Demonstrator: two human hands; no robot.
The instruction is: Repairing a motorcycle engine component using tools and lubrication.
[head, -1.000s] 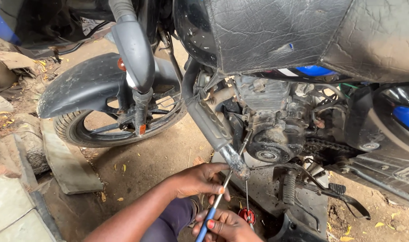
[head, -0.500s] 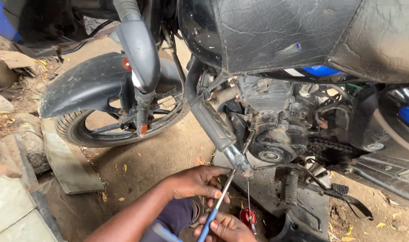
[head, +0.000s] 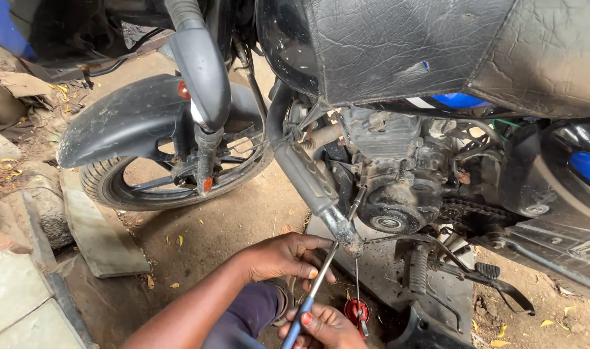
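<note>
Beside a motorcycle's front wheel [head: 172,174], a person's left hand [head: 285,255] steadies the shaft of a blue-handled screwdriver [head: 311,297] while the right hand [head: 324,326] grips its handle, the tool slanting up-right toward the engine [head: 398,181] underside, red funnel [head: 358,311] just beside.

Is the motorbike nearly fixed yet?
Not yet. Done: a dark tray lies under the engine. In hand: the left hand and right hand steer a long screwdriver up at the engine's underside. Left: the tool is not out yet.
</note>
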